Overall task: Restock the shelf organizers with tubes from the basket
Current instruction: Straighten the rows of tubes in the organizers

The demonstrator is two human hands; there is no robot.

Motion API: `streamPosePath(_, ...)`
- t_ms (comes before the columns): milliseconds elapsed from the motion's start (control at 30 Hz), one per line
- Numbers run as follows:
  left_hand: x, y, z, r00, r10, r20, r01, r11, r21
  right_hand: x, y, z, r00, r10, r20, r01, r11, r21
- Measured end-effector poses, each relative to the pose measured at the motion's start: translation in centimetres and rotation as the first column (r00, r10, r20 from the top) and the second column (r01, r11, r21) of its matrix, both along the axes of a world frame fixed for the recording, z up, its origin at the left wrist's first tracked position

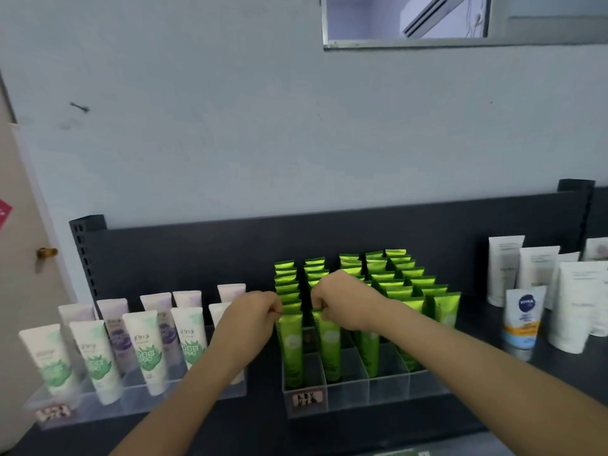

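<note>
A clear acrylic organizer (388, 390) on the dark shelf holds several rows of upright green tubes (404, 284). My left hand (253, 312) pinches the top of the front green tube (291, 350) in the leftmost lane. Beside it, my right hand (342, 299) pinches the top of the front green tube (330, 353) in the second lane. To the left, a second clear organizer (98, 406) carries white tubes with green and purple prints (144, 343). No basket is in view.
White tubes (533, 274) and a small blue-and-white Nivea tube (523, 314) stand loose at the shelf's right. A black back panel (296, 238) runs behind the organizers, against a pale wall. A door with a brass knob (46, 252) is at far left.
</note>
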State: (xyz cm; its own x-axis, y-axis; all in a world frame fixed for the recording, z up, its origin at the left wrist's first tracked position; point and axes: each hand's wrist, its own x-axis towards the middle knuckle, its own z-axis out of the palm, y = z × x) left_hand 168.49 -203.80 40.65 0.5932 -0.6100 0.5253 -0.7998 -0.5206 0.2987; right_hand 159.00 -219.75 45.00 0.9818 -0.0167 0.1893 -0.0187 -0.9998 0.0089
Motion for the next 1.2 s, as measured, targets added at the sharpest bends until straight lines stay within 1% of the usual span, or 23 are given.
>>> streamPosePath(167,-0.4,-0.1,0.5,0.999,0.049,0.002,-0.049,0.998,0.045,0.0,-0.4,-0.3,1.0,0.025,0.013,-0.026,0.999,0.038)
streamPosePath(267,-0.8,0.0,0.7,0.998,0.062,-0.027,-0.06,0.995,0.082,0.1,-1.0,-0.5,0.999,0.036,0.025,-0.038,0.996,0.082)
streamPosePath(333,-1.1,-0.1,0.8,0.998,0.065,-0.018,-0.063,0.994,0.084,0.1,-1.2,-0.4,0.999,0.044,0.022,-0.046,0.994,0.103)
streamPosePath(433,-1.7,-0.4,1.2,0.998,0.048,0.052,-0.049,0.998,0.032,-0.5,-1.4,0.2,0.998,0.063,0.012,-0.064,0.991,0.114)
streamPosePath(533,-2.1,-1.1,1.6,0.993,-0.007,0.12,0.013,0.999,-0.046,-1.5,-2.6,1.8,0.997,0.037,0.072,-0.046,0.99,0.134)
streamPosePath(600,-2.5,-1.9,1.9,0.986,-0.063,0.152,0.075,0.994,-0.074,-2.3,-3.6,2.6,0.998,0.013,0.059,-0.019,0.995,0.096)
streamPosePath(667,-3.0,-2.9,2.1,0.979,-0.114,0.171,0.126,0.99,-0.061,-2.9,-4.4,2.5,1.0,-0.025,-0.012,0.025,1.0,0.013)
streamPosePath(700,-3.2,-3.4,2.2,0.975,-0.135,0.178,0.144,0.989,-0.036,-3.0,-4.6,2.2,0.997,-0.053,-0.05,0.051,0.998,-0.035)
streamPosePath(733,-3.5,-3.9,2.2,0.971,-0.152,0.184,0.155,0.988,-0.003,-3.2,-4.7,1.8,0.996,-0.063,-0.066,0.06,0.997,-0.048)
streamPosePath(767,-3.7,-4.4,2.3,0.97,-0.16,0.184,0.157,0.987,0.031,-3.0,-5.0,1.3,0.994,-0.084,-0.063,0.082,0.996,-0.046)
streamPosePath(800,-3.8,-4.8,2.3,0.97,-0.164,0.182,0.156,0.986,0.058,-3.1,-5.1,0.9,0.997,-0.068,-0.031,0.067,0.997,-0.047)
streamPosePath(867,-4.0,-5.3,2.2,0.969,-0.168,0.182,0.157,0.985,0.075,-3.0,-5.4,0.5,0.998,-0.066,0.001,0.066,0.998,-0.012)
streamPosePath(900,-4.1,-5.5,2.2,0.968,-0.173,0.184,0.162,0.984,0.072,-3.0,-5.6,0.4,0.998,-0.062,-0.007,0.062,0.998,0.007)
streamPosePath(1000,-4.2,-5.7,2.3,0.967,-0.178,0.18,0.168,0.983,0.068,-3.0,-6.1,0.3,0.999,-0.021,0.025,0.02,0.998,0.061)
streamPosePath(1133,-4.3,-5.8,2.3,0.963,-0.195,0.184,0.185,0.98,0.07,-3.3,-6.4,0.2,0.999,-0.03,0.044,0.025,0.992,0.127)
streamPosePath(1200,-4.5,-6.0,2.4,0.961,-0.208,0.182,0.197,0.977,0.078,-3.4,-6.3,0.3,0.999,-0.022,0.038,0.017,0.991,0.132)
